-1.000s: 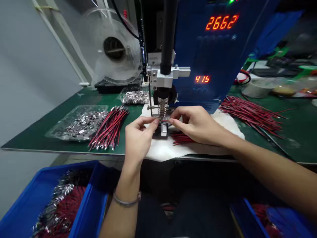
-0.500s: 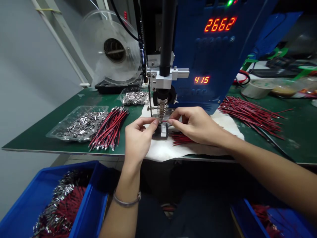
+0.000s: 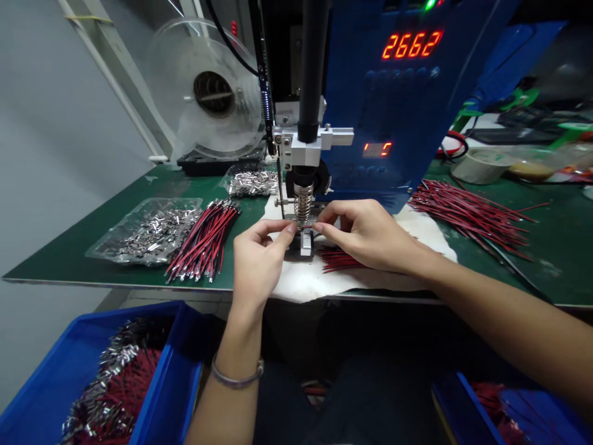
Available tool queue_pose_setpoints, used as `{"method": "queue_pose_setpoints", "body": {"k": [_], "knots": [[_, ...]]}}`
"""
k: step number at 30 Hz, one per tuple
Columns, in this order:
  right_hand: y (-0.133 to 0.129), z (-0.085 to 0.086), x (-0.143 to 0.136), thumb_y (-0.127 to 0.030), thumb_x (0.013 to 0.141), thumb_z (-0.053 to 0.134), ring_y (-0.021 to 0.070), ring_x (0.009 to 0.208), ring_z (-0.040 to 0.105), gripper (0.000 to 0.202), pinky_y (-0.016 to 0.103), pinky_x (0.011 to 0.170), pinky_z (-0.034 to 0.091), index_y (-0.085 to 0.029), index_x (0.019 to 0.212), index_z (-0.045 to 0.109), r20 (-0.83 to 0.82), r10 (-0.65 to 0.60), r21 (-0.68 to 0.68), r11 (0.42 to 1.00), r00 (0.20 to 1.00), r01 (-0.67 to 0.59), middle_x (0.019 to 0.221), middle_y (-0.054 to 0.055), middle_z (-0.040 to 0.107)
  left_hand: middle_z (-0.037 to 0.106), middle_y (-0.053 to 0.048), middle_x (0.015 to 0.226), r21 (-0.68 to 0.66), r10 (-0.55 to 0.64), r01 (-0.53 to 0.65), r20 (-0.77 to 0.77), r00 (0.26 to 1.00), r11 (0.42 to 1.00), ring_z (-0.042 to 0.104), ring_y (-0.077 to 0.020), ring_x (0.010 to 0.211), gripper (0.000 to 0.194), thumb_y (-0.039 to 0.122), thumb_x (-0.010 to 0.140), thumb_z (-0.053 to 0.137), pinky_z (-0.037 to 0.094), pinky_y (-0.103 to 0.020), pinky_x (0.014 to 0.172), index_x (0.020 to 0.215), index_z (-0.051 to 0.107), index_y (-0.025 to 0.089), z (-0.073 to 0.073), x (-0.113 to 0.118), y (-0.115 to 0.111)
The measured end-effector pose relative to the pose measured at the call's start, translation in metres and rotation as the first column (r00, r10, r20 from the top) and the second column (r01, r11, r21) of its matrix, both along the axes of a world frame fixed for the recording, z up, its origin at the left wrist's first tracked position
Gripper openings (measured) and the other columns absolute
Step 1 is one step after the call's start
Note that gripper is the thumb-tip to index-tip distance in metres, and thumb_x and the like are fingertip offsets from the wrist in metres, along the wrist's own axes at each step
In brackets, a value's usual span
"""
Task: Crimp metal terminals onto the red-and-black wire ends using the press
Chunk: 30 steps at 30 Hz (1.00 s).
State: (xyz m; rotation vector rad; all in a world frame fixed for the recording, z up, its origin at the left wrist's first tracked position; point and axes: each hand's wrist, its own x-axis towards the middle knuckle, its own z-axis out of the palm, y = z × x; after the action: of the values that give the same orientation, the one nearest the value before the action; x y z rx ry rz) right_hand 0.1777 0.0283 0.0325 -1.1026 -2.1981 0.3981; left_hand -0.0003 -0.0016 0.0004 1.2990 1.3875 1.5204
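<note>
We have our left hand and right hand meeting below the spring of the machine, fingertips a little apart. Our right thumb and forefinger pinch the wire, a thin reddish strand between our two hands, just above the small silvery block. Our left thumb and forefinger are pressed together at its other side; what sits between them is too small for us to make out, and the wire's ends are hidden.

Beside our right fingers, thin red wires lie on the white cloth. To our left, the bundle shows red and dark strands, loosely crossed, with shiny metal tips. It lies against the clear tray, full of small, bright metal pieces. On our right, the pile of long red and dark wires fans out over the green table.
</note>
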Motion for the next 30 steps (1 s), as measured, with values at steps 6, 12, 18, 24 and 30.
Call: {"method": "queue_pose_setpoints", "body": {"k": [6, 12, 18, 24, 30], "knots": [[0.0002, -0.0006, 0.0001, -0.030, 0.085, 0.059, 0.0079, 0.051, 0.045, 0.017, 0.024, 0.054, 0.032, -0.016, 0.081, 0.069, -0.001, -0.003, -0.003, 1.000, 1.000, 0.003, 0.060, -0.002, 0.059, 0.067, -0.005, 0.070, -0.007, -0.003, 0.003, -0.012, 1.000, 1.000, 0.056, -0.0137, 0.061, 0.026, 0.040, 0.071, 0.073, 0.042, -0.024, 0.057, 0.083, 0.074, 0.016, -0.0013, -0.0006, 0.0005], [0.0013, -0.0010, 0.0006, -0.026, 0.085, 0.059, 0.0084, 0.053, 0.048, 0.015, 0.024, 0.055, 0.034, -0.015, 0.081, 0.069, -0.005, 0.008, 0.006, 1.000, 1.000, -0.008, 0.062, -0.001, 0.061, 0.067, -0.004, 0.069, -0.009, -0.003, 0.003, -0.011, 1.000, 1.000, 0.056, -0.0136, 0.060, 0.026, 0.040, 0.071, 0.074, 0.042, -0.024, 0.056, 0.083, 0.074, 0.017, -0.0016, -0.0009, 0.0000], [0.0047, 0.0012, 0.0050, -0.025, 0.086, 0.059, 0.0095, 0.059, 0.053, 0.015, 0.023, 0.059, 0.039, -0.015, 0.086, 0.070, -0.004, 0.135, 0.070, 0.988, 0.991, -0.135, 0.074, 0.002, 0.067, 0.070, -0.005, 0.077, 0.020, -0.024, 0.024, 0.005, 1.000, 1.000, 0.057, -0.0134, 0.064, 0.025, 0.040, 0.072, 0.073, 0.043, -0.024, 0.059, 0.081, 0.073, 0.016, 0.0003, -0.0020, -0.0011], [0.0076, 0.0038, 0.0090, -0.022, 0.086, 0.059, 0.0138, 0.073, 0.061, 0.014, 0.025, 0.068, 0.045, -0.016, 0.088, 0.071, 0.027, 0.241, 0.107, 0.964, 0.970, -0.242, 0.084, 0.006, 0.069, 0.070, -0.006, 0.077, 0.019, -0.019, 0.018, 0.038, 0.999, 1.000, 0.061, -0.0151, 0.068, 0.025, 0.038, 0.070, 0.074, 0.045, -0.025, 0.063, 0.079, 0.072, 0.015, 0.0027, 0.0001, -0.0018], [0.0078, 0.0033, 0.0079, -0.018, 0.085, 0.060, 0.0138, 0.073, 0.062, 0.014, 0.024, 0.068, 0.046, -0.015, 0.091, 0.072, 0.012, 0.249, 0.106, 0.963, 0.968, -0.249, 0.084, 0.006, 0.069, 0.071, -0.006, 0.076, 0.003, -0.004, 0.004, 0.008, 1.000, 1.000, 0.062, -0.0152, 0.068, 0.024, 0.037, 0.070, 0.075, 0.044, -0.025, 0.063, 0.078, 0.072, 0.015, 0.0045, 0.0012, -0.0010]]}}
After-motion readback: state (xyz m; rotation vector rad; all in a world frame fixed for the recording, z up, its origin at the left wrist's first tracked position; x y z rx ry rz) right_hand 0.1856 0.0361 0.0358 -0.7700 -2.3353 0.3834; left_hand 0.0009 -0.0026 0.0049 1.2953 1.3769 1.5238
